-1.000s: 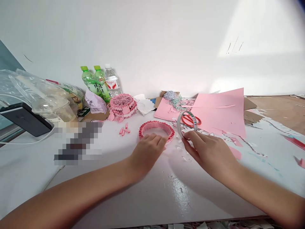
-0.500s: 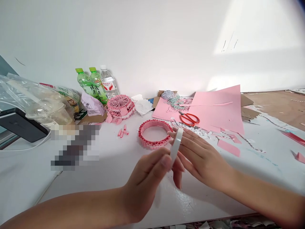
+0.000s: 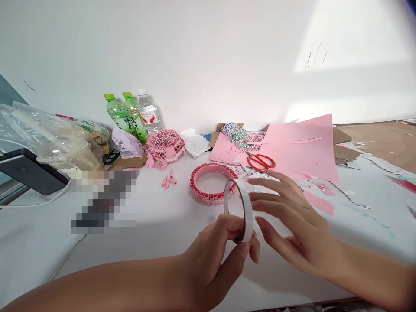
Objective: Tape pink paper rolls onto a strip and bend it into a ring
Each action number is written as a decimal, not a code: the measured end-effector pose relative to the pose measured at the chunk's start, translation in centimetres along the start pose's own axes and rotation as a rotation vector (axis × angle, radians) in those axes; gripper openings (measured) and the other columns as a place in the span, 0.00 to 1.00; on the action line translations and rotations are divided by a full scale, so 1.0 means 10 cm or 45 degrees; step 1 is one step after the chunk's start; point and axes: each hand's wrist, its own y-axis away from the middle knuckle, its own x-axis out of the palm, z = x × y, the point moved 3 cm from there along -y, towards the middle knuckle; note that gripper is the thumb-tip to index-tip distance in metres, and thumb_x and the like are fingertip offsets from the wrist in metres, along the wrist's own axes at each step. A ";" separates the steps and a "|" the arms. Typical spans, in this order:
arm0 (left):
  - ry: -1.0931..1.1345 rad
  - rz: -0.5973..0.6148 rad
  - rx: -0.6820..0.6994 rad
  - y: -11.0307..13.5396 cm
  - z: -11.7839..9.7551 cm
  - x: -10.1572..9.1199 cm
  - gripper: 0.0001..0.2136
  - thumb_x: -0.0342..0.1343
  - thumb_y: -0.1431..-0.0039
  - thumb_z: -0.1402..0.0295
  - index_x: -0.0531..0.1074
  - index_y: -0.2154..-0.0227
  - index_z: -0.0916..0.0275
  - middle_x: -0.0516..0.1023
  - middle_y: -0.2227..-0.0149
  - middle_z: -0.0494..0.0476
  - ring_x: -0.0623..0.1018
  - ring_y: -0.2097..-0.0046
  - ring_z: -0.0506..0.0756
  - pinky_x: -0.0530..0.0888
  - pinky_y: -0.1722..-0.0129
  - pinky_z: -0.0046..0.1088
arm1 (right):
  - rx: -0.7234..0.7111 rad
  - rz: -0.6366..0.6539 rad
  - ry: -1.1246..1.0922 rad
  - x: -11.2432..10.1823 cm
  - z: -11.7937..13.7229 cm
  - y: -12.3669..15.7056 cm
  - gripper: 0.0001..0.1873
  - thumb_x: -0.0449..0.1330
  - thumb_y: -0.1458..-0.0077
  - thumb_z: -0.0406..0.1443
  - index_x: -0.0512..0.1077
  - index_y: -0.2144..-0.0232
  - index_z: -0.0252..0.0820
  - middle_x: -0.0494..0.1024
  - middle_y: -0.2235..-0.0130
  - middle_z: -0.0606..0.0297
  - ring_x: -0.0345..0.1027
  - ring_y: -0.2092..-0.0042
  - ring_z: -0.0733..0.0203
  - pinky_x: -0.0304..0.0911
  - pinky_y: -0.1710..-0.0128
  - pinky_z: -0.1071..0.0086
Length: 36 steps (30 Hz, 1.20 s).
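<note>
My left hand [image 3: 216, 255] is closed on a white roll of tape [image 3: 242, 203], held upright on edge above the white table [image 3: 156, 225]. Thumb and fingers pinch its lower rim. My right hand [image 3: 292, 221] sits just right of the roll with fingers spread, fingertips touching its outer face. Behind the roll lies a pink ring of rolled paper tubes [image 3: 211, 185] flat on the table. Red-handled scissors [image 3: 261, 161] rest on pink paper sheets [image 3: 299, 149] further back.
Two green bottles [image 3: 125, 115] and a clear bottle [image 3: 148, 112] stand by the wall. A pink twine-wrapped stack [image 3: 165, 145], loose pink tubes [image 3: 169, 180], twine [image 3: 237, 132], a plastic bag with cups [image 3: 55, 138] and a dark phone [image 3: 27, 171] lie left. Paper scraps litter the right.
My left hand left the pink ring and took hold of the tape roll. The roll came nearer and turned so its hole shows. My right hand loosened its grip and spread its fingers.
</note>
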 end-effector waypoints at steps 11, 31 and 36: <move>-0.407 -0.038 0.193 -0.01 0.09 -0.03 0.06 0.39 0.33 0.69 0.60 0.63 0.61 0.70 0.73 0.52 0.67 0.70 0.51 0.67 0.65 0.30 | -0.006 0.102 -0.080 0.01 0.05 0.02 0.23 0.52 0.41 0.29 0.58 0.44 0.29 0.73 0.52 0.50 0.62 0.46 0.56 0.50 0.39 0.59; -0.620 -0.116 0.254 -0.03 0.16 -0.05 0.06 0.42 0.32 0.65 0.59 0.65 0.59 0.69 0.80 0.45 0.65 0.81 0.46 0.64 0.77 0.21 | -0.075 -0.014 -0.218 -0.10 0.10 -0.04 0.09 0.56 0.44 0.22 0.73 0.62 0.33 0.77 0.66 0.56 0.69 0.62 0.57 0.67 0.62 0.59; -0.691 -0.117 0.251 -0.03 0.15 -0.08 0.07 0.40 0.32 0.65 0.59 0.64 0.60 0.60 0.81 0.42 0.58 0.81 0.47 0.59 0.79 0.22 | 0.080 -0.172 -0.223 -0.21 0.05 -0.05 0.15 0.56 0.48 0.19 0.72 0.63 0.39 0.70 0.66 0.62 0.67 0.64 0.59 0.66 0.65 0.61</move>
